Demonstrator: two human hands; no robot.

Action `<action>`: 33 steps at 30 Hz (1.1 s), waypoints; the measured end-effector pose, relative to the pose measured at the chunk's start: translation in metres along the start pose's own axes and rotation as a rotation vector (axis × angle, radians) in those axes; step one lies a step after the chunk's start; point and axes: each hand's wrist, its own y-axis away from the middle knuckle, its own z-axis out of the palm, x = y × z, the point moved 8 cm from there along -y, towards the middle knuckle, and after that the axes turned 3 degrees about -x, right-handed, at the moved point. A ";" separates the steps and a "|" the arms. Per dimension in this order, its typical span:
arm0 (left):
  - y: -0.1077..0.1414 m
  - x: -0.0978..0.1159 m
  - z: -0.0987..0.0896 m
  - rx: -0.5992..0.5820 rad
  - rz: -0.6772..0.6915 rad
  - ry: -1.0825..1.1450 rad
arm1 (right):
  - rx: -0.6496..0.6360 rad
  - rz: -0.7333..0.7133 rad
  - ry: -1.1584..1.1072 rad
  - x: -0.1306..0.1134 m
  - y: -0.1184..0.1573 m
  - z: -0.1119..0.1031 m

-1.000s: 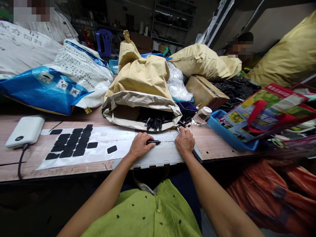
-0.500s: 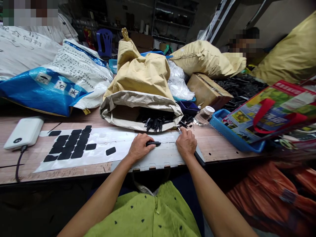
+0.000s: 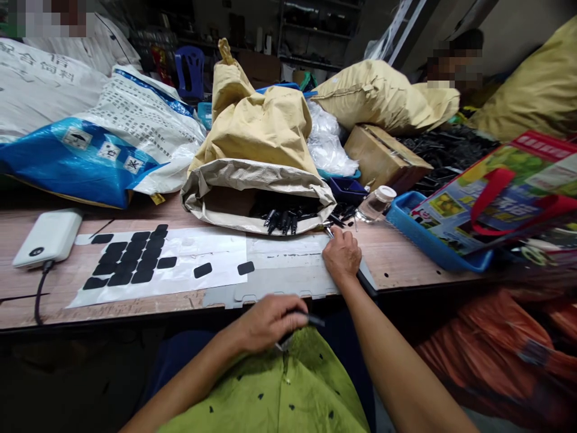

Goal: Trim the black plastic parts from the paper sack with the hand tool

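Observation:
My left hand (image 3: 274, 322) is over my lap, its fingers closed on a slim black part (image 3: 314, 319) that is blurred by motion. At the right end of a grey sheet (image 3: 288, 261) on the table, my right hand (image 3: 341, 251) is closed round a metal-tipped tool (image 3: 329, 231) whose dark handle (image 3: 366, 282) comes out below the palm. Beyond both hands lies an open sack (image 3: 261, 171) with black parts (image 3: 282, 221) at its mouth. White paper (image 3: 180, 273) with rows of black rounded pieces (image 3: 130, 258) is at the left; one black piece (image 3: 246, 267) lies at its right edge.
A white power bank (image 3: 48, 237) with a cable stands at the left. On the right are a clear jar (image 3: 376, 203), a blue tray (image 3: 406, 225) and a colourful bag (image 3: 500, 198). A cardboard box (image 3: 383, 156) and full sacks stand behind. A person (image 3: 455, 63) is at the back right.
My left hand has moved from the grey sheet down toward my lap with the black part. A black rounded piece now shows at the paper's right edge. My right hand stays almost where it was.

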 end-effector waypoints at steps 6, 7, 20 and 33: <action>0.015 -0.100 0.044 0.001 -0.290 -0.316 | -0.006 0.000 -0.008 0.001 0.000 0.000; 0.014 -0.114 0.044 0.019 -0.324 -0.355 | -0.005 0.001 -0.009 0.001 0.000 0.000; 0.049 -0.183 0.044 -0.093 -0.571 -0.444 | -0.001 0.000 -0.004 0.000 0.000 0.000; 0.020 -0.053 0.031 -0.398 -0.390 -0.589 | -0.007 0.000 0.015 0.001 0.001 -0.001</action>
